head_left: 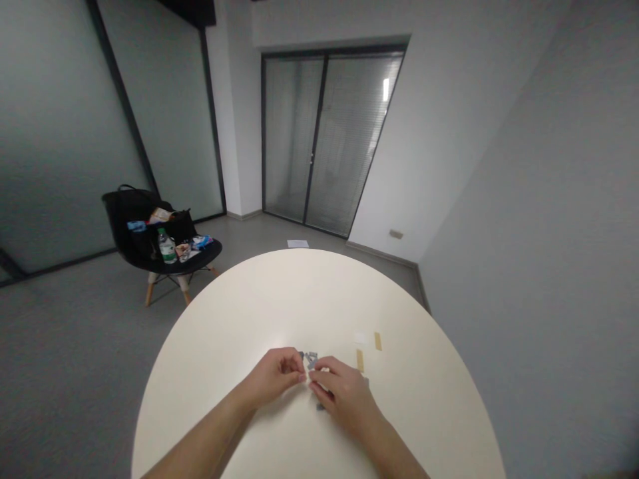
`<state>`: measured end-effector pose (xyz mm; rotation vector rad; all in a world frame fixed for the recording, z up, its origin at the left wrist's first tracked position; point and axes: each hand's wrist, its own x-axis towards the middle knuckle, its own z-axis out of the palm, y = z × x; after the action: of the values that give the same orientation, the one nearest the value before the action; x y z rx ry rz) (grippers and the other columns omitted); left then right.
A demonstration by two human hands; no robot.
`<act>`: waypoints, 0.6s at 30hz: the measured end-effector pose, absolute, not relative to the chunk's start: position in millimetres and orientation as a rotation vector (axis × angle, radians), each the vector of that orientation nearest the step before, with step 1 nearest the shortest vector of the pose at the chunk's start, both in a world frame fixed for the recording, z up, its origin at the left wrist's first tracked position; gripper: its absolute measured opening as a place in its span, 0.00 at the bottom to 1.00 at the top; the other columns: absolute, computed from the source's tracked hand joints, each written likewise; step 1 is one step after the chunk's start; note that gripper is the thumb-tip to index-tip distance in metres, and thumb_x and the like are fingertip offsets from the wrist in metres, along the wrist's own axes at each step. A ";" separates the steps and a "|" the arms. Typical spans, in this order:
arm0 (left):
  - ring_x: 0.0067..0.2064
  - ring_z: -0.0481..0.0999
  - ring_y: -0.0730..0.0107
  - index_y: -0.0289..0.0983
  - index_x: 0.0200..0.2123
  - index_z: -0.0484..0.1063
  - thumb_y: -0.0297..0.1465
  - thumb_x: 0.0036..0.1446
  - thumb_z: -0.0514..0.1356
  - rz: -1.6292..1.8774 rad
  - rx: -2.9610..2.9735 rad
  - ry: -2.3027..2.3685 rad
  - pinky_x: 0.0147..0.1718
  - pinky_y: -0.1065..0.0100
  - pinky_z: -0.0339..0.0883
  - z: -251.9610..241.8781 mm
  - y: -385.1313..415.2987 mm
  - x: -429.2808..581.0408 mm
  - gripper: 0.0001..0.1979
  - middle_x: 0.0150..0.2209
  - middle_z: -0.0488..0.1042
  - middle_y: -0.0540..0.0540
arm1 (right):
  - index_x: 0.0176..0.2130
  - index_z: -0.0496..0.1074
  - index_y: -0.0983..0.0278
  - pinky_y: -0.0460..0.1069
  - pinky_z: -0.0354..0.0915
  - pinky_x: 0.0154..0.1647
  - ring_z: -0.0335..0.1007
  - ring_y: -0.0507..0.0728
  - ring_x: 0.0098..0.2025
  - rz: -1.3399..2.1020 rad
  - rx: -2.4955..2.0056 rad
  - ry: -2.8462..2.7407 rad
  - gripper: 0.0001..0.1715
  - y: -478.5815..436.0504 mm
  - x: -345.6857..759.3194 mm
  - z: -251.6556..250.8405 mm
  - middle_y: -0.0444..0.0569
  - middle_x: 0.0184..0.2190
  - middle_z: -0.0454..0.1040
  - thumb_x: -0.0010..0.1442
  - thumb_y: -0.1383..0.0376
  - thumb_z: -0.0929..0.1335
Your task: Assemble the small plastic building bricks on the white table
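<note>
My left hand (pixel 277 376) and my right hand (pixel 342 392) meet fingertip to fingertip low over the round table. The left thumb and forefinger are pinched together; whatever sits between them is too small to make out. Bent inward, the right thumb and fingers come together too, and what they hold is hidden. Small grey pieces (pixel 313 356) lie just beyond the fingertips. Another dark grey piece (pixel 320 406) shows beneath the right hand, and part of a grey one (pixel 367 382) sticks out at its far side.
Right of the hands, two tan strips (pixel 378 341) and a whitish patch (pixel 361 338) lie on the cream round table (pixel 279 286). A black chair (pixel 120 219) at the left bears a bag, a bottle (pixel 166 246) and packets. White paper (pixel 298 244) shows past the far edge.
</note>
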<state>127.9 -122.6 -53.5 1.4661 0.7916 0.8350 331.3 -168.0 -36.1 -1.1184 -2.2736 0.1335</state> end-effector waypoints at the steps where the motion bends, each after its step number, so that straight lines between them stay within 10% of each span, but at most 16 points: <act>1: 0.28 0.71 0.71 0.35 0.27 0.73 0.34 0.49 0.68 0.835 1.472 0.789 0.31 0.71 0.61 -53.4 -122.4 127.8 0.09 0.25 0.75 0.49 | 0.41 0.78 0.59 0.45 0.71 0.38 0.77 0.53 0.37 0.122 -1.105 -2.275 0.10 -167.9 331.4 -36.7 0.49 0.39 0.79 0.66 0.66 0.65; 18: 0.30 0.69 0.69 0.35 0.29 0.74 0.32 0.55 0.61 0.959 1.651 1.051 0.31 0.70 0.60 -61.2 -118.6 127.5 0.06 0.26 0.73 0.49 | 0.33 0.79 0.63 0.53 0.68 0.36 0.73 0.58 0.28 -0.092 -1.925 -1.476 0.17 -135.7 473.3 -51.5 0.52 0.33 0.81 0.58 0.54 0.66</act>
<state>127.5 -118.6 -61.2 1.6507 1.0507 0.9595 473.3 -135.7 -51.5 -1.9248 -1.4758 -0.0921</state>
